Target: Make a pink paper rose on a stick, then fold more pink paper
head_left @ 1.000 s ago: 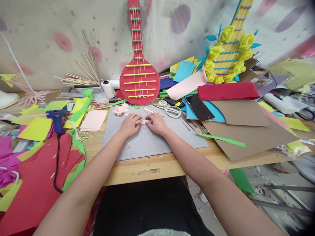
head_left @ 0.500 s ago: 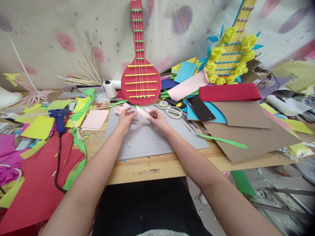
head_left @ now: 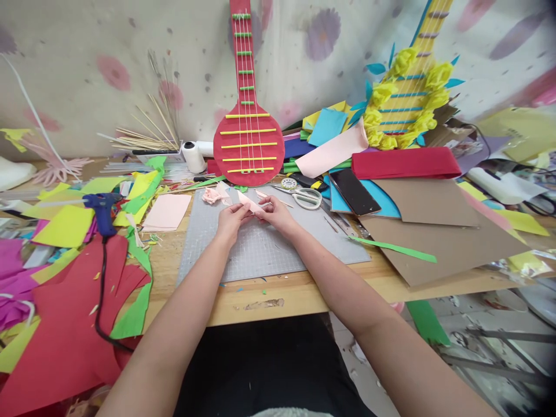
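Between my two hands, over the far part of the grey cutting mat (head_left: 256, 255), is a small folded piece of pale pink paper (head_left: 249, 202). My left hand (head_left: 233, 222) pinches its lower left edge. The fingers of my right hand (head_left: 276, 215) are closed on its right side. Just beyond my left hand lies a crumpled pale pink paper rose (head_left: 211, 196) with a loose pink scrap beside it. Scissors (head_left: 307, 198) with pale handles rest on the mat to the right of my right hand.
A red paper banjo (head_left: 249, 145) leans on the wall behind the mat. To the left are a blue glue gun (head_left: 103, 213), pink paper squares (head_left: 167, 212) and red sheets (head_left: 69, 324). A black phone (head_left: 355, 192) and brown cardboard (head_left: 443, 249) lie at right.
My left hand has moved right and slightly nearer to me, from beside the pink rose onto the folded pink paper. My right hand still holds the paper, almost in place.
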Demonstrator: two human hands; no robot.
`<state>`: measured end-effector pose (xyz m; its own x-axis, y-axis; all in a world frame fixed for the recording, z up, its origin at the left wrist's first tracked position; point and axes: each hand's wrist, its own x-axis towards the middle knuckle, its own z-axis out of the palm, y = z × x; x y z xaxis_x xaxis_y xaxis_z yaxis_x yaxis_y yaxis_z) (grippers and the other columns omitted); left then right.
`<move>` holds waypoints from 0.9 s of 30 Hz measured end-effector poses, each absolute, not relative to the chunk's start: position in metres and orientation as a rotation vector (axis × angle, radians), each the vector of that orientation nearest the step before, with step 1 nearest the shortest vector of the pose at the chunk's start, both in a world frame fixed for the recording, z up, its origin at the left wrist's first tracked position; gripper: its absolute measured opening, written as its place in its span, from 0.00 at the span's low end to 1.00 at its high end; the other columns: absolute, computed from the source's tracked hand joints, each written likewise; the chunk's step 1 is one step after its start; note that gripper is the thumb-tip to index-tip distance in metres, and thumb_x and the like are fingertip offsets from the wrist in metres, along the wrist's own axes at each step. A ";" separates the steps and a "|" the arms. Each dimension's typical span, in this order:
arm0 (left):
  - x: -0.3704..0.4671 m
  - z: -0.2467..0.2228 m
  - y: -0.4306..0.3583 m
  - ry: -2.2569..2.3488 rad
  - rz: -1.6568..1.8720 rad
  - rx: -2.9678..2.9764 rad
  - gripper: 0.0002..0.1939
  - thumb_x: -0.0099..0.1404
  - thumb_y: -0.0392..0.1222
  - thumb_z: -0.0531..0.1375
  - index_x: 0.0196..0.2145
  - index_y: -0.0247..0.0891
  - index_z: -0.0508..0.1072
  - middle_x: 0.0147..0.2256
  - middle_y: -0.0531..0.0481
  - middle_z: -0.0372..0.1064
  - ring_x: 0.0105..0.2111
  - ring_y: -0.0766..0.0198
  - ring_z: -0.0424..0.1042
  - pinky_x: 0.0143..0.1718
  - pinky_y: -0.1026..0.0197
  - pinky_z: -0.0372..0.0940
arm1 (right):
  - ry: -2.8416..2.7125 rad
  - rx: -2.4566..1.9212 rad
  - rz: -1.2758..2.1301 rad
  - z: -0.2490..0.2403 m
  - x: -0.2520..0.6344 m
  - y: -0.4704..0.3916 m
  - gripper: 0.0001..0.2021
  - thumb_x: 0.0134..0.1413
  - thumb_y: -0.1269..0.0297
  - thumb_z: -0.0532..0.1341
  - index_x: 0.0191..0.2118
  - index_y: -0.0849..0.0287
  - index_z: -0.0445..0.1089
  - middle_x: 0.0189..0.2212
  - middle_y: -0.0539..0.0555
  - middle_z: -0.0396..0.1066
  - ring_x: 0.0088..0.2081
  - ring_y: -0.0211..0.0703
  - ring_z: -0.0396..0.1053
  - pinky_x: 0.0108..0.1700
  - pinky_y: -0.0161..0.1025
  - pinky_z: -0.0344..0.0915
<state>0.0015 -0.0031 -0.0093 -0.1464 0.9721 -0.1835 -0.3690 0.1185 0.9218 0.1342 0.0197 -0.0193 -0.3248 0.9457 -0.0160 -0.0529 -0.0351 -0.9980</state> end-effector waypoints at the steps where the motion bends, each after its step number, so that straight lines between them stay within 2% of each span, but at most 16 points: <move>1: 0.001 -0.009 -0.003 1.114 1.365 0.737 0.07 0.50 0.36 0.64 0.28 0.31 0.72 0.27 0.46 0.73 0.32 0.61 0.74 0.41 0.55 0.68 | -1.393 -1.002 1.497 -0.019 0.134 0.020 0.16 0.39 0.68 0.63 0.34 0.56 0.56 0.17 0.41 0.66 0.20 0.31 0.64 0.26 0.32 0.62; 6: 0.002 -0.006 -0.002 1.177 1.361 0.689 0.07 0.50 0.36 0.64 0.28 0.31 0.72 0.29 0.44 0.74 0.34 0.58 0.74 0.40 0.54 0.69 | -1.377 -0.989 1.530 -0.020 0.133 0.021 0.17 0.38 0.68 0.65 0.34 0.56 0.56 0.18 0.42 0.68 0.21 0.32 0.66 0.27 0.32 0.64; 14: -0.001 -0.005 -0.004 1.138 1.380 0.676 0.08 0.51 0.36 0.63 0.31 0.32 0.72 0.34 0.43 0.74 0.34 0.61 0.75 0.41 0.57 0.69 | -1.320 -1.036 1.569 -0.019 0.134 0.021 0.18 0.37 0.67 0.67 0.32 0.57 0.56 0.18 0.43 0.69 0.21 0.33 0.68 0.26 0.34 0.67; 22: -0.002 -0.003 -0.002 1.185 1.487 0.599 0.05 0.54 0.34 0.61 0.30 0.31 0.71 0.32 0.43 0.74 0.36 0.60 0.74 0.42 0.56 0.68 | -1.387 -1.026 1.532 -0.021 0.136 0.024 0.17 0.34 0.66 0.68 0.30 0.57 0.58 0.17 0.42 0.68 0.19 0.32 0.66 0.25 0.32 0.65; 25: -0.008 -0.003 -0.001 1.193 1.577 0.588 0.05 0.53 0.35 0.61 0.30 0.33 0.71 0.33 0.44 0.74 0.37 0.60 0.74 0.43 0.56 0.67 | -1.359 -1.065 1.525 -0.019 0.142 0.027 0.16 0.33 0.67 0.68 0.29 0.58 0.60 0.19 0.45 0.68 0.21 0.33 0.66 0.26 0.34 0.66; 27: -0.009 -0.003 -0.002 1.190 1.585 0.607 0.06 0.52 0.36 0.62 0.30 0.32 0.71 0.32 0.45 0.75 0.37 0.60 0.74 0.44 0.56 0.67 | -1.378 -1.027 1.509 -0.017 0.145 0.027 0.15 0.34 0.65 0.68 0.30 0.59 0.63 0.23 0.47 0.70 0.24 0.33 0.67 0.28 0.34 0.66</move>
<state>-0.0087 -0.0015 -0.0032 -0.3545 0.9192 -0.1712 -0.4210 0.0066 0.9070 0.1446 0.0268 -0.0169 -0.3222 0.9460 -0.0363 -0.0497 -0.0552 -0.9972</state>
